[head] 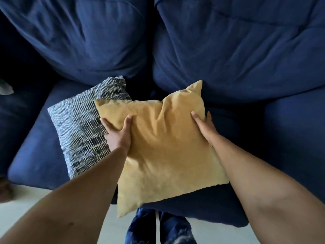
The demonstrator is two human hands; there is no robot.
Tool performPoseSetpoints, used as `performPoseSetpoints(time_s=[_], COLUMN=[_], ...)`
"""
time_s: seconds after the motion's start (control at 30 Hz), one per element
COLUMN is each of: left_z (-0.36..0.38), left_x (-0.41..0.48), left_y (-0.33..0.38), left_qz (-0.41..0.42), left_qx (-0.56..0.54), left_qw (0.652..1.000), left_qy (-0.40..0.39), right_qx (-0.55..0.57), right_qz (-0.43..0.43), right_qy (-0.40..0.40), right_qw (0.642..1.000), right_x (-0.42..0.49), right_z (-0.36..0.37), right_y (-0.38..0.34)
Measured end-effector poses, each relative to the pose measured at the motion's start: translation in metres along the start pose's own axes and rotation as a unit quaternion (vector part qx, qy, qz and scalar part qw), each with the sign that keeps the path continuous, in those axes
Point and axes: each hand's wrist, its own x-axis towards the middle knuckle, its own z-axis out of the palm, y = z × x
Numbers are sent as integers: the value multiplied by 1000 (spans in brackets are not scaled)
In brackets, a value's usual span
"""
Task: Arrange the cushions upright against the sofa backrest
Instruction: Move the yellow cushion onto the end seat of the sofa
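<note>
A square yellow cushion (165, 148) is held over the front of the dark blue sofa, between both hands. My left hand (117, 133) grips its left edge, thumb on top. On the right edge my right hand (204, 127) clasps it, fingers partly hidden behind the fabric. A blue-and-white patterned cushion (79, 127) lies flat on the left seat, partly under the yellow one. Two big blue back cushions (237, 50) form the sofa backrest behind them.
The blue seat cushions (35, 155) run left and right, with a gap between them under the yellow cushion. Pale floor (112, 229) shows in front of the sofa, with my blue trouser legs (158, 228) below. A small grey object (5, 88) sits at the far left.
</note>
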Motion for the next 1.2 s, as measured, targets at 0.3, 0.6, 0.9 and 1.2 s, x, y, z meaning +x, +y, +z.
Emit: performPoseSetpoints(time_s=[0.3, 0.6, 0.9, 1.2], left_z=[3, 25, 83, 106], left_x=[-41, -104, -109, -101], left_y=[25, 116, 162, 149], left_qz=[104, 301, 314, 304], left_qx=[-83, -168, -94, -48], left_qw=[991, 935, 930, 937], left_qy=[-12, -82, -170, -166], right_qx=[35, 103, 70, 44], right_qz=[-95, -229, -198, -144], right_qy=[77, 271, 308, 268], right_qw=[992, 929, 928, 952], right_x=[-41, -93, -63, -40], right_z=[-7, -102, -171, -157], right_y=[4, 6, 12, 29])
